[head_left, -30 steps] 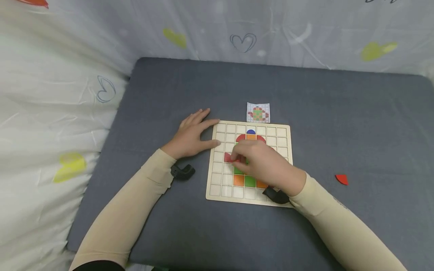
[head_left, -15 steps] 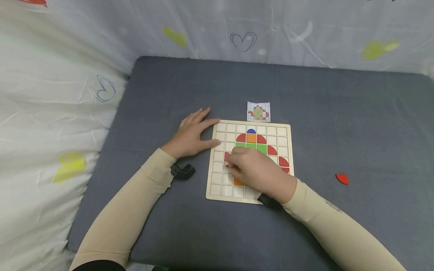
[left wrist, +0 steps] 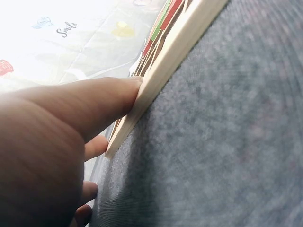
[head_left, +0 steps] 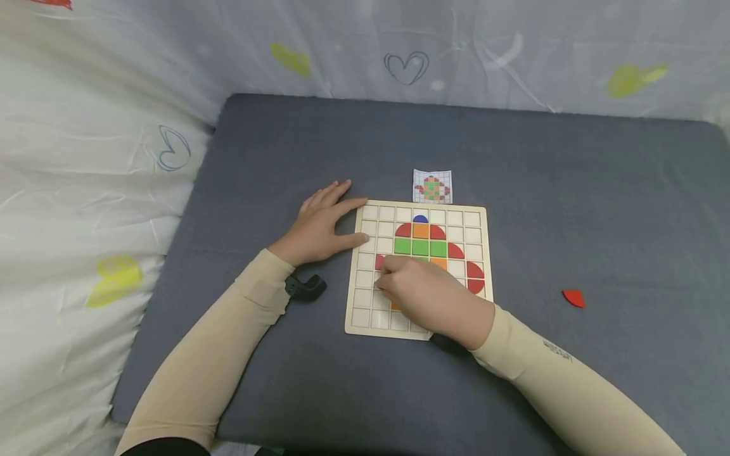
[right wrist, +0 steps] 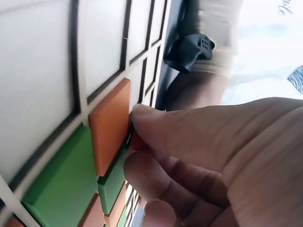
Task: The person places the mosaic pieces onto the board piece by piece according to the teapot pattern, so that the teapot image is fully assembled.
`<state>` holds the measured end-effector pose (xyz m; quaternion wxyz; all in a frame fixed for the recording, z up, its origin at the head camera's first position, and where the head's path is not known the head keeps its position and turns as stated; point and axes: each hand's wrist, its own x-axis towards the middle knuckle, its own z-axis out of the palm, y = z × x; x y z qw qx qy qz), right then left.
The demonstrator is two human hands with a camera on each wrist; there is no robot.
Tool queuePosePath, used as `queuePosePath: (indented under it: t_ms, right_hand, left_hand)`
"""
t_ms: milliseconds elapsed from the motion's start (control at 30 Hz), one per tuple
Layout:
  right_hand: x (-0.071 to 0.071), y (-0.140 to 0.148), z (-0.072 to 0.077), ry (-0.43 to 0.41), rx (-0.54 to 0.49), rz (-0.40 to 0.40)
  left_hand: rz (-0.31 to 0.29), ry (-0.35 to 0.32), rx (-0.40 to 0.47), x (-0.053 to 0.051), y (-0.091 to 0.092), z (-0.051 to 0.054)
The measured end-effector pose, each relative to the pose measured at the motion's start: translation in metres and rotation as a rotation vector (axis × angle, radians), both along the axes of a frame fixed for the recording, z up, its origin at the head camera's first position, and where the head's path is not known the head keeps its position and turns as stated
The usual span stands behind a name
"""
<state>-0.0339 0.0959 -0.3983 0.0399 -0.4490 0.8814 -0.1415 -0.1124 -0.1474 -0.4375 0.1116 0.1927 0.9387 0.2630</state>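
A wooden grid board (head_left: pixel 360 313) lies on the grey table with colored tiles in its cells. My left hand (head_left: pixel 317 231) rests at its left edge, fingers spread, with the thumb (left wrist: pixel 111 97) touching the wooden rim. Over the board's lower middle, my right hand (head_left: pixel 430 294) pinches a small red tile (right wrist: pixel 137 141) between thumb and index finger; the fingers mostly hide its shape. Just above those fingertips sits another red tile (head_left: pixel 379 261). Beside them in the right wrist view are an orange square tile (right wrist: pixel 111 125) and a green tile (right wrist: pixel 66 177).
A small printed card (head_left: pixel 432 187) with a colored grid pattern touches the board's far edge. One loose red quarter-circle tile (head_left: pixel 573 298) lies on the table (head_left: pixel 570 190) to the right. A white curtain (head_left: pixel 353 38) with printed hearts hangs behind and at the left.
My right hand has shifted left and slightly toward me with the red tile, uncovering green and red tiles on the upper and right parts of the board. My left hand stays put.
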Motion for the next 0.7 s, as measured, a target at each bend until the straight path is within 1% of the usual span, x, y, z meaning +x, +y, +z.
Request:
queuePosePath:
  t_ms: [100, 333, 700]
  right_hand:
    - [0.0011, -0.0007, -0.0017, -0.002, -0.011, 0.003]
    - [0.0025, -0.0008, -0.0018, -0.025, -0.020, -0.025]
    - [0.0004, -0.0015, -0.0046, -0.063, -0.023, -0.100]
  left_hand:
    - [0.000, 0.001, 0.004, 0.0002, -0.0004, -0.0001]
    - [-0.002, 0.003, 0.003, 0.0002, 0.0002, -0.0011]
    - [0.003, 0.006, -0.001, 0.0004, 0.0001, -0.0013]
